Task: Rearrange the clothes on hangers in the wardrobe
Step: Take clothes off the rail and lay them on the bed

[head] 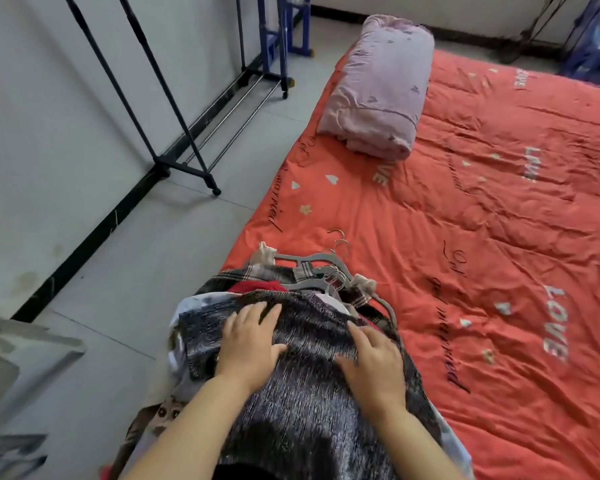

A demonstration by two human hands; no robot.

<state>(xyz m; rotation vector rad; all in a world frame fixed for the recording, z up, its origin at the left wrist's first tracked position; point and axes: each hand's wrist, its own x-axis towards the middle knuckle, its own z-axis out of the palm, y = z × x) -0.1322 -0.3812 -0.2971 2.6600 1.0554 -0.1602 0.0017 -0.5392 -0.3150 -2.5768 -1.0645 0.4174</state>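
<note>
- The stack of clothes lies on the near corner of the red quilted bedspread [465, 237], with a dark speckled knit top [309, 410] uppermost.
- The left hand [248, 344] and right hand [374, 362] both press flat on that top with fingers straight and spread, gripping nothing.
- The stack's long axis runs away from the person. The grey plastic hangers [309, 259] and their metal hooks [340, 237] point toward the far end of the bed.
- The stack's left side overhangs the bed's edge, so I'd guess a careless tug could slide garments onto the grey tiled floor [125, 271].
- The hooks bunch together, so lifting one may drag its neighbours.
- The black metal garment rack [174, 133] stands well apart by the wall.
</note>
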